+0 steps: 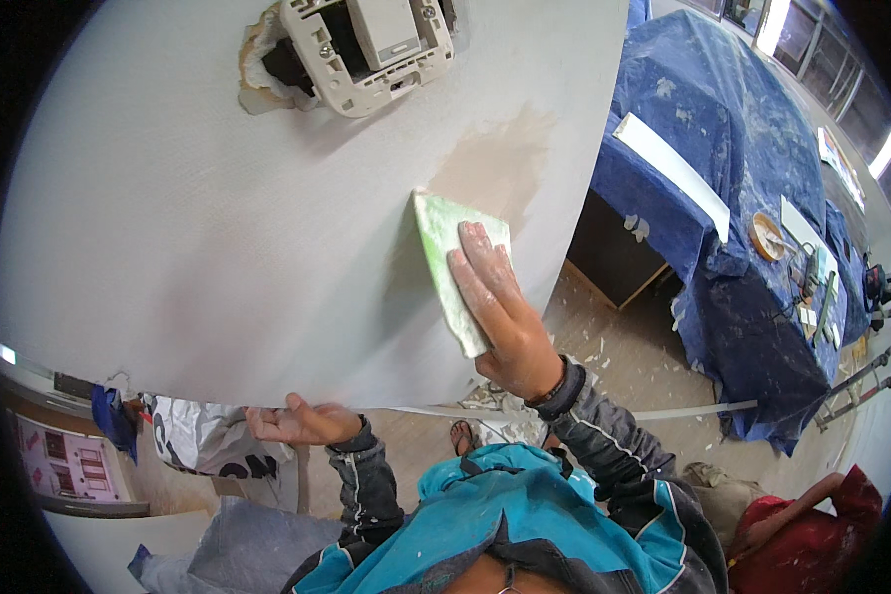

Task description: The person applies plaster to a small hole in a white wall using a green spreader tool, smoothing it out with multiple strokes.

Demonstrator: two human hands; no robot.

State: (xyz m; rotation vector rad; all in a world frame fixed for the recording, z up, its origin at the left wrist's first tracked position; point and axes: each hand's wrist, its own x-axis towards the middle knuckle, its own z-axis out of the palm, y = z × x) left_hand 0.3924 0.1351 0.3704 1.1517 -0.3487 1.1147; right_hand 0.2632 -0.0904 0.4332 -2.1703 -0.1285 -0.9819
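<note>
The right hand [500, 317] presses a green-edged sanding pad [452, 265] flat against the pale wall [188, 218], fingers stretched out together along its face, with a tan patch [500, 163] just above the fingertips. The left hand [302, 424] rests lower left of it, loosely curled, seemingly holding nothing. An uncovered switch box [366, 45] sits well above both.

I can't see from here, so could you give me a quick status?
Right hand presses green sanding pad on wall. Left hand open below. Nothing in the way.
</note>
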